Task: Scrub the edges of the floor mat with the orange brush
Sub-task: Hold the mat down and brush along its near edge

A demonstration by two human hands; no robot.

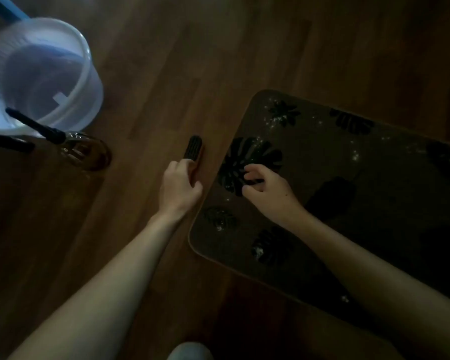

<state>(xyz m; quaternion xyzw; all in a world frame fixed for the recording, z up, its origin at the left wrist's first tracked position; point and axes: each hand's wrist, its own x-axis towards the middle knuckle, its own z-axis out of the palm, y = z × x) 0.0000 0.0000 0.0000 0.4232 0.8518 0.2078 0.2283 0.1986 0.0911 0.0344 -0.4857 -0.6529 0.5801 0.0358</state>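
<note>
Centre frame: my left hand point(181, 184) curls around the brush point(192, 152) on the floor beside the mat point(322, 157); my right hand point(264, 184), fingers loosely curled and empty, steadies the mat for edge scrubbing.

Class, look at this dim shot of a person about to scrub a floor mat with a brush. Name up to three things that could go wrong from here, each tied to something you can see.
1. The left hand grips the brush off the floor mat, on the wooden floor; scrubbing might scuff the boards instead.
2. The right hand rests lightly on the mat, so the mat may slide.
3. The bucket stands close on the left; a wide stroke could knock it.
</note>
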